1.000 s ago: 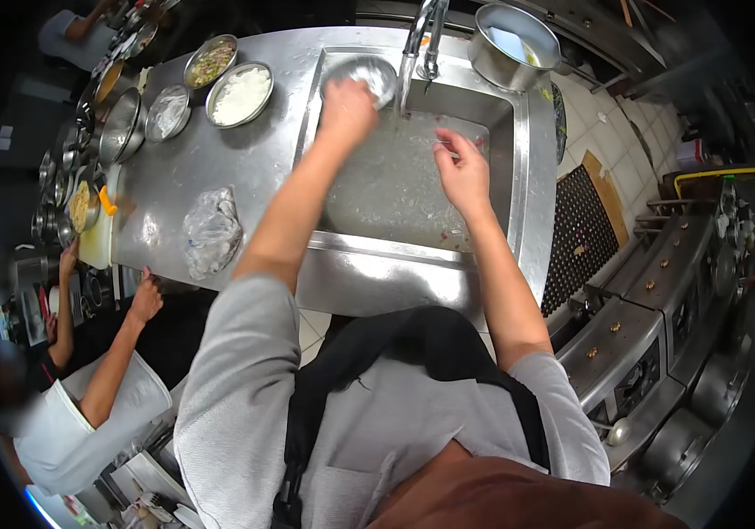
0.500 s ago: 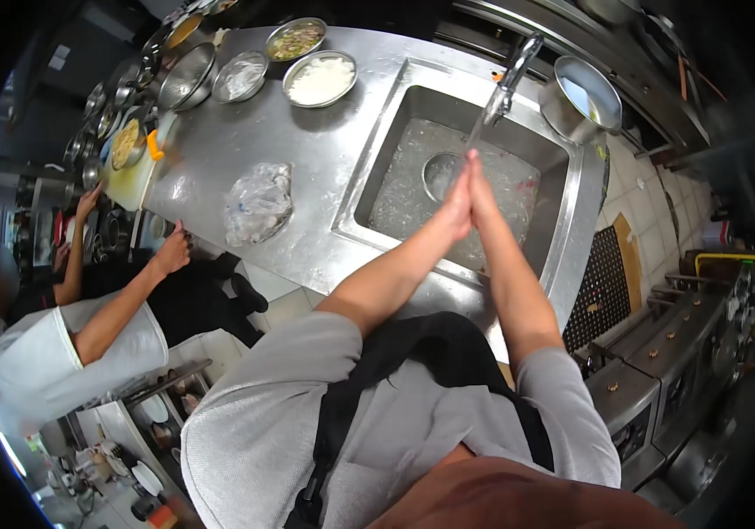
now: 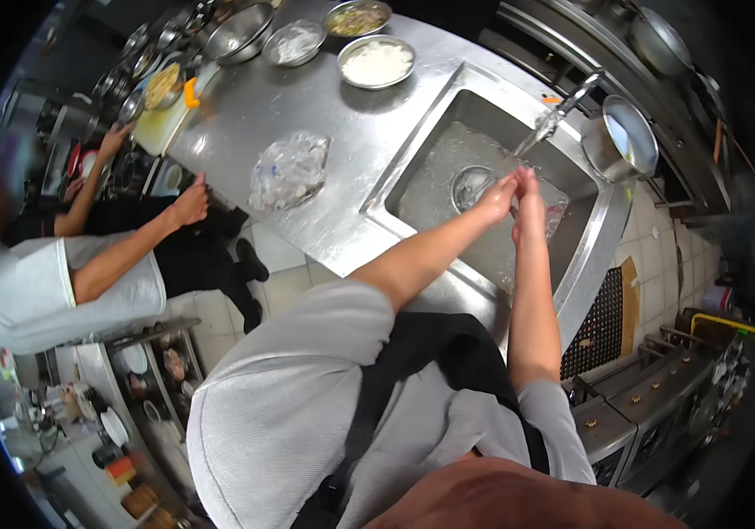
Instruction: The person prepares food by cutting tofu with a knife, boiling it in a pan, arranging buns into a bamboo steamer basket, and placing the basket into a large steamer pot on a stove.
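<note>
My left hand (image 3: 497,199) and my right hand (image 3: 530,201) are held close together, cupped with fingers loosely bent, under running water from the metal faucet (image 3: 576,94). Nothing shows in either hand; the palms and some fingers are partly hidden. Both are above the stainless steel sink (image 3: 582,254), which has shallow, rippling water in it. Just left of my hands, a round metal strainer or bowl (image 3: 470,187) lies at the sink bottom.
On the steel counter (image 3: 245,110) lies a clear plastic bag (image 3: 291,172). Behind it stand a bowl of white food (image 3: 377,63), other metal bowls and a colander (image 3: 240,35). A pot (image 3: 617,141) is right of the faucet. Another person (image 3: 60,278) stands at the left.
My palms were pressed flat together with fingers straight; now the fingers are bent and the hands slightly apart under the stream. The view has shifted, and the other person's arm remains extended.
</note>
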`<state>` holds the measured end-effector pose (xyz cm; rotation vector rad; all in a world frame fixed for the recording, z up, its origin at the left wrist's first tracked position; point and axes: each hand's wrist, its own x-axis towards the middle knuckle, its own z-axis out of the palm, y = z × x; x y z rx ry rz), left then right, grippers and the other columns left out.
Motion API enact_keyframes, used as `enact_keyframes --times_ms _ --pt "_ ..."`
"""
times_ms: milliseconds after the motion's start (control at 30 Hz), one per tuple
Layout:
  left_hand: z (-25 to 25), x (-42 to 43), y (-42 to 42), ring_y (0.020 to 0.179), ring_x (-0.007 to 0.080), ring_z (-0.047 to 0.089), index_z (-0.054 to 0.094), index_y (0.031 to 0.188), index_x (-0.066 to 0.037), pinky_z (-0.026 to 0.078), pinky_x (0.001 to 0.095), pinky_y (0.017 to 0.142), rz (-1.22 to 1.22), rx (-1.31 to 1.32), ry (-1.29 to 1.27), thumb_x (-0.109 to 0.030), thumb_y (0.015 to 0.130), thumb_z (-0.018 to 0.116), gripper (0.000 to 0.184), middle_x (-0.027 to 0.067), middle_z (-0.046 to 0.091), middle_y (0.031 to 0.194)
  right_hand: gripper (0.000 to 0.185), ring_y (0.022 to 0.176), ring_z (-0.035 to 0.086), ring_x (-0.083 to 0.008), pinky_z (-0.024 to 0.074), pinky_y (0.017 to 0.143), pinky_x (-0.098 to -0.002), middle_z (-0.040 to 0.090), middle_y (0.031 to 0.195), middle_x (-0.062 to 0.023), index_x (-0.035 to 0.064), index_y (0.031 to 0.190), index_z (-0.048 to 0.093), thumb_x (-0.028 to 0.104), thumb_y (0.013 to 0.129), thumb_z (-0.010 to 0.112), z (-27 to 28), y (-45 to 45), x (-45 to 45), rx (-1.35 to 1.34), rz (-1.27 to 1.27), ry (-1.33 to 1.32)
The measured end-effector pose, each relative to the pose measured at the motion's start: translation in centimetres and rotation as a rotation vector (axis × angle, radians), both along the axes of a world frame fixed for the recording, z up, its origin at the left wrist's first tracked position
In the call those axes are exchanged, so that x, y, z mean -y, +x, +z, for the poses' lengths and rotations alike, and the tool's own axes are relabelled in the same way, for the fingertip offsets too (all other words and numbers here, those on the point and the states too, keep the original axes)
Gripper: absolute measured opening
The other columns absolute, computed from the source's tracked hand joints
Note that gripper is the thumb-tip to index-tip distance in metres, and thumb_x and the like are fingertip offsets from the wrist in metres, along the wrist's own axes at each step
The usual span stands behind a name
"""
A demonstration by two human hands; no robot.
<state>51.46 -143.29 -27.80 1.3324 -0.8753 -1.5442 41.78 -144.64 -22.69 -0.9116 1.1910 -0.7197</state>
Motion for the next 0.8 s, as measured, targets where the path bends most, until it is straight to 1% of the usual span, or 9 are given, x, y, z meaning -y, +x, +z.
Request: enact_keyframes --times_ms 33,100,133,333,467,533,667,767,800 --pt "-1.1 -0.4 0.9 0.151 0.0305 0.028 0.04 0.153 -0.017 0.025 0.0528 0.121 -0.142 0.421 -0.009 -0.058 0.1 0.046 0.067 0.0117 0.032 0.164 0.069 0.149 0.033 -0.0305 0.0213 0.121 -0.0502 0.043 0.159 -0.0134 0.0125 0.148 0.053 0.062 0.101 0.045 -0.2 0.3 -1.8 -0.002 0.021 0.013" --pt "-1.5 -1.1 1.8 0.149 0.0322 0.032 0.045 0.149 -0.014 0.027 0.0543 0.12 -0.328 1.046 -0.008 -0.054 0.098 0.049 0.065 0.0142 0.035 0.162 0.054 0.147 0.037 -0.0324 0.0206 0.121 -0.0517 0.048 0.154 -0.0173 0.0131 0.14 0.062 0.05 0.103 0.049 -0.3 1.8 -4.8 -0.537 0.558 -0.999" --pt "-1.1 -1.7 1.6 0.149 0.0322 0.032 0.045 0.149 -0.014 0.027 0.0543 0.12 -0.334 1.136 -0.009 -0.054 0.098 0.049 0.066 0.0143 0.035 0.162 0.045 0.147 0.038 -0.0329 0.0169 0.123 -0.0515 0.054 0.148 -0.0199 0.0131 0.133 0.068 0.042 0.104 0.05 0.7 2.7 -6.0 -0.709 0.517 -1.102" --pt "0.2 -0.8 -0.9 0.149 0.0321 0.032 0.045 0.149 -0.013 0.028 0.0544 0.119 -0.32 1.189 -0.063 -0.053 0.097 0.051 0.067 0.0149 0.035 0.161 0.06 0.152 0.023 -0.0409 0.0099 0.126 -0.0496 0.036 0.158 -0.0284 0.0134 0.142 0.06 0.053 0.098 0.052 -5.6 2.4 6.5 -0.429 0.807 -0.255" --pt "0.3 -1.6 1.0 0.149 0.0321 0.032 0.044 0.149 -0.012 0.029 0.0544 0.118 -0.327 1.214 -0.059 -0.052 0.096 0.052 0.067 0.0153 0.036 0.161 0.063 0.149 0.028 -0.0427 0.0205 0.124 -0.0476 0.035 0.158 -0.0294 0.0115 0.143 0.058 0.054 0.097 0.053 -2.3 3.1 -1.0 -0.548 0.8 -0.679" --pt "0.4 -1.6 0.9 0.149 0.0321 0.032 0.044 0.149 -0.012 0.029 0.0544 0.118 -0.332 1.224 -0.06 -0.052 0.096 0.052 0.068 0.0155 0.036 0.161 0.063 0.142 0.044 -0.0399 0.0319 0.119 -0.0434 0.043 0.153 -0.0291 0.0101 0.142 0.059 0.053 0.097 0.055 -3.0 3.4 -2.8 -0.712 0.646 -0.87" --pt "0.6 -1.1 -0.4 0.149 0.032 0.032 0.044 0.149 -0.011 0.03 0.0544 0.118 -0.339 1.241 -0.08 -0.051 0.095 0.053 0.068 0.0159 0.036 0.16 0.06 0.131 0.056 -0.0369 0.0394 0.114 -0.0398 0.062 0.135 -0.0263 0.0084 0.138 0.062 0.051 0.096 0.058 -3.9 3.2 3.9 -0.635 0.715 -0.503" --pt "0.6 -0.5 -0.1 0.149 0.032 0.033 0.044 0.149 -0.011 0.03 0.0545 0.117 -0.347 1.262 -0.1 -0.051 0.094 0.054 0.069 0.0162 0.036 0.16 0.073 0.152 0.026 -0.0372 0.018 0.124 -0.0431 0.038 0.159 -0.0228 0.0023 0.15 0.047 0.053 0.097 0.052 -3.2 3.5 4.7 -0.386 0.852 -0.288" --pt "0.5 -0.7 0.6 0.149 0.032 0.033 0.044 0.149 -0.01 0.031 0.0545 0.117 -0.359 1.277 -0.107 -0.051 0.094 0.054 0.069 0.0163 0.037 0.16 0.073 0.152 0.025 -0.0379 0.017 0.125 -0.0435 0.036 0.16 -0.023 0.0018 0.15 0.046 0.052 0.098 0.052 -1.6 3.0 3.0 -0.394 0.885 -0.459"
